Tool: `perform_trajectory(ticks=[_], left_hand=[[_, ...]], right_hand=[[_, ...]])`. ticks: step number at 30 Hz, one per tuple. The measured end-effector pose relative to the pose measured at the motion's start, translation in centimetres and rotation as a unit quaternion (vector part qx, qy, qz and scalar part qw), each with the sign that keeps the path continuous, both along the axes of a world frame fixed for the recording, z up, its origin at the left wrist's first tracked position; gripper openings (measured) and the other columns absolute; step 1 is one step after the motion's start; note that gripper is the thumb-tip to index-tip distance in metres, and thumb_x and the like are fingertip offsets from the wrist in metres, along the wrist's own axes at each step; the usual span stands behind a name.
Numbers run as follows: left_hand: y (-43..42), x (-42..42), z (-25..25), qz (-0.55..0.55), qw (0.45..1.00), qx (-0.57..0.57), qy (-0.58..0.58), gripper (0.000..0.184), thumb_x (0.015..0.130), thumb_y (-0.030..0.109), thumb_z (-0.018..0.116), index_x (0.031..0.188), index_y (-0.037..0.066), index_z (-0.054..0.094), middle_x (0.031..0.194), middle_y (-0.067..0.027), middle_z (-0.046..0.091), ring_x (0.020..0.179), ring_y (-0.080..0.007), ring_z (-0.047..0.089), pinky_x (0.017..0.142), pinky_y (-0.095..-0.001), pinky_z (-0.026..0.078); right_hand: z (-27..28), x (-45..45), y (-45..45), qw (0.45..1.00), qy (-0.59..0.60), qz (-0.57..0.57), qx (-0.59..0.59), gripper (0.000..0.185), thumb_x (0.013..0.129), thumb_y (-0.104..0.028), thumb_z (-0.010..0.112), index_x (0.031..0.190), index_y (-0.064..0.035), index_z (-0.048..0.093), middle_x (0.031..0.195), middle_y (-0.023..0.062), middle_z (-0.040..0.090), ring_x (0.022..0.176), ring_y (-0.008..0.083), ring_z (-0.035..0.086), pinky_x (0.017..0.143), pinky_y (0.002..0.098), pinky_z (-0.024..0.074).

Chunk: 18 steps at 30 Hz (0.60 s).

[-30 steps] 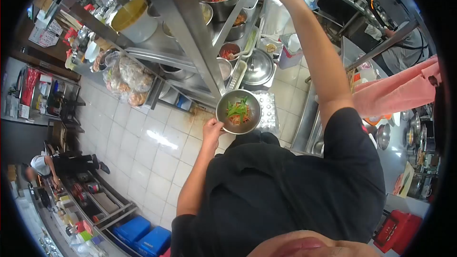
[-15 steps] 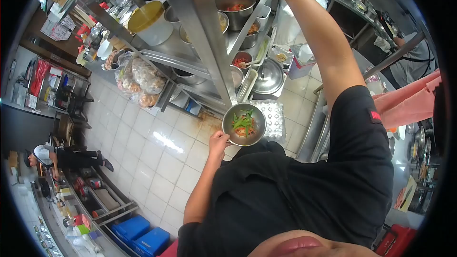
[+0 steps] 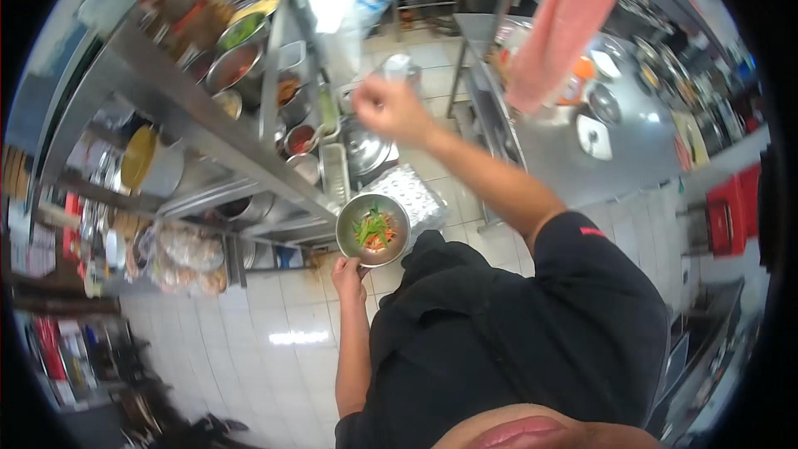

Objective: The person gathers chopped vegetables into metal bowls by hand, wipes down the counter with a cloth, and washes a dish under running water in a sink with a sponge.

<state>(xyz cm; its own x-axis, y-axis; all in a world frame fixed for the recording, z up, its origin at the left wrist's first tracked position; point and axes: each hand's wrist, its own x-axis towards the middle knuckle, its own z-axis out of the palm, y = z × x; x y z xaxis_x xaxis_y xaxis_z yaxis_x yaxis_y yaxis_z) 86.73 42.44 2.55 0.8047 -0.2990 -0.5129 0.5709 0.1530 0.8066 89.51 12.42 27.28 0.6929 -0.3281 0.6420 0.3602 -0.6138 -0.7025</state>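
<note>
My left hand (image 3: 349, 277) grips the lower rim of a round metal bowl (image 3: 399, 247), fingers closed around its edge. Inside lie green leaf or stem pieces (image 3: 374, 227) on top of orange-red shreds. Blurred by motion, my right hand (image 3: 392, 110) hangs above the floor beside the shelf, its fingers curled closed. Whether anything is in it I cannot make out. Left of that hand, a metal pot of greens (image 3: 243, 32) and a pot with red food (image 3: 233, 68) stand on the upper shelf.
The steel shelf frame (image 3: 216, 120) rises at left. Below my right hand are a lidded pot (image 3: 366, 150) and a foil-like packet (image 3: 407, 195). A pink cloth (image 3: 565, 33) hangs by a steel table (image 3: 549, 158). Red stools (image 3: 727, 212) stand at far right.
My right hand has left the pot of greens and come back toward my body. The bowl stays in my left hand, and the view has turned to the right.
</note>
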Motion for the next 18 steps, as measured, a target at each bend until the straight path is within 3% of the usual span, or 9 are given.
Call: perform_trajectory(ticks=[2, 3, 4, 5, 8, 12, 18], left_hand=[[-0.6, -0.2, -0.1, -0.031, 0.999, -0.009, 0.004, 0.014, 0.079, -0.003, 0.056, 0.072, 0.008, 0.05, 0.074, -0.003, 0.054, 0.065, -0.0133, 0.058, 0.06, -0.0348, 0.059], [-1.3, -0.4, -0.2, -0.052, 0.999, -0.014, 0.007, 0.015, 0.079, -0.003, 0.056, 0.072, 0.008, 0.049, 0.074, -0.0029, 0.054, 0.064, -0.013, 0.057, 0.061, -0.0352, 0.059], [-2.1, -1.0, -0.4, -0.075, 0.997, -0.018, 0.013, 0.015, 0.079, -0.003, 0.055, 0.072, 0.009, 0.049, 0.074, -0.0027, 0.054, 0.063, -0.0128, 0.057, 0.061, -0.0357, 0.059], [-3.0, -1.5, -1.2, -0.098, 0.994, -0.037, 0.013, 0.016, 0.078, -0.003, 0.056, 0.071, 0.009, 0.047, 0.072, -0.0015, 0.052, 0.06, -0.0121, 0.054, 0.061, -0.0354, 0.058], [-6.0, -4.0, -1.9, -0.156, 0.988, -0.008, 0.008, 0.017, 0.076, -0.002, 0.056, 0.07, 0.01, 0.046, 0.069, -0.0004, 0.049, 0.056, -0.0113, 0.05, 0.058, -0.0315, 0.055], [-9.1, -8.6, -1.1, -0.239, 0.971, -0.011, 0.024, 0.018, 0.075, -0.002, 0.055, 0.071, 0.011, 0.044, 0.066, 0.0004, 0.047, 0.053, -0.0093, 0.044, 0.051, -0.0261, 0.046], [-12.0, -14.9, 0.2, -0.277, 0.96, -0.001, 0.032, 0.018, 0.076, -0.002, 0.055, 0.071, 0.01, 0.043, 0.066, 0.0003, 0.046, 0.054, -0.0097, 0.043, 0.053, -0.0282, 0.047]], right_hand=[[-7.8, -5.6, 2.7, 0.999, 0.008, -0.037, -0.033, 0.006, 0.075, -0.004, 0.061, 0.081, -0.0041, 0.06, 0.074, 0.0127, 0.062, 0.069, 0.0275, 0.062, 0.061, 0.0355, 0.0487], [-11.9, -8.8, 3.8, 0.993, 0.109, -0.029, -0.035, 0.011, 0.075, -0.003, 0.064, 0.086, -0.0037, 0.062, 0.082, 0.0125, 0.063, 0.077, 0.0268, 0.063, 0.069, 0.0359, 0.0498], [-15.3, -11.6, 4.0, 0.979, 0.161, 0.005, -0.123, 0.016, 0.074, -0.005, 0.065, 0.09, -0.0042, 0.062, 0.087, 0.0136, 0.064, 0.081, 0.0316, 0.063, 0.073, 0.0402, 0.05], [-16.0, -15.0, 4.9, 0.957, 0.256, 0.007, -0.134, 0.019, 0.074, -0.007, 0.065, 0.093, -0.0049, 0.061, 0.092, 0.0133, 0.064, 0.089, 0.0331, 0.062, 0.077, 0.0422, 0.0494], [-16.4, -22.4, 5.9, 0.966, 0.193, -0.079, -0.154, 0.018, 0.075, -0.007, 0.064, 0.093, -0.0056, 0.061, 0.096, 0.0119, 0.062, 0.092, 0.0325, 0.06, 0.078, 0.0411, 0.049], [-17.4, -29.1, 4.6, 0.962, 0.211, -0.155, -0.079, 0.021, 0.076, -0.009, 0.063, 0.096, -0.0052, 0.06, 0.096, 0.0114, 0.06, 0.093, 0.0318, 0.059, 0.079, 0.0417, 0.0485], [-17.8, -36.1, 3.1, 0.946, 0.213, -0.244, 0.037, 0.016, 0.078, -0.009, 0.061, 0.092, -0.0026, 0.061, 0.098, 0.0104, 0.06, 0.089, 0.0296, 0.059, 0.077, 0.0392, 0.0496]])
